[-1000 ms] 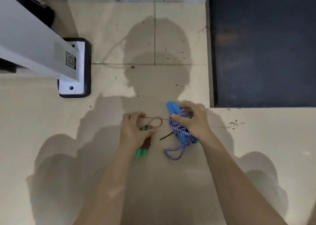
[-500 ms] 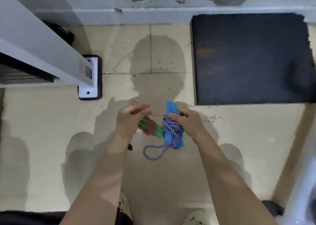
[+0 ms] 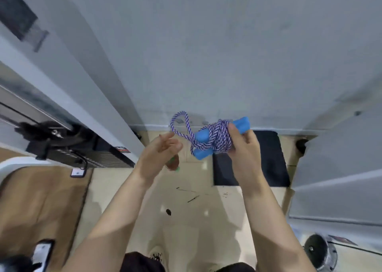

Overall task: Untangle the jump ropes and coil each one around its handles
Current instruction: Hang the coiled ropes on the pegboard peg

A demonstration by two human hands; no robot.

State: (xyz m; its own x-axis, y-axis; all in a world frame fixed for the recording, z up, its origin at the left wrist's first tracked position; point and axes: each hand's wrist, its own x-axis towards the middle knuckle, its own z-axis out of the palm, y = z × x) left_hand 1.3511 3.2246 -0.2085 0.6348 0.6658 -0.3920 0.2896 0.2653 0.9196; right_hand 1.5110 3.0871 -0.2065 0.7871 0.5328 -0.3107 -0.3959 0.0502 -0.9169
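The right hand (image 3: 242, 147), right of the frame's centre, was clamped round the blue handles (image 3: 222, 136) where the blue-and-white rope (image 3: 219, 138) was wound about them, thumb pressed on the coil. One loose loop (image 3: 179, 123) of that rope stood up to the left of the bundle, above the left hand (image 3: 157, 158), which was raised just beside it with fingers loosely spread; whether it pinched anything could not be told through the blur. Beneath its palm showed a green and reddish-brown bit (image 3: 173, 164), probably the second rope's handles, too smeared to be sure. To finish this coil well, it seemed best to keep the thumb hard on the turns so they could not slacken, take the free loop with the left hand and draw it snug under or over the wraps; letting go early would likely spring the coil. Beyond lay the pale tiled floor (image 3: 196, 220), a dark mat (image 3: 266, 160) and a grey wall (image 3: 206, 54). A small label (image 3: 123, 149) on the dark unit at the left was unreadable
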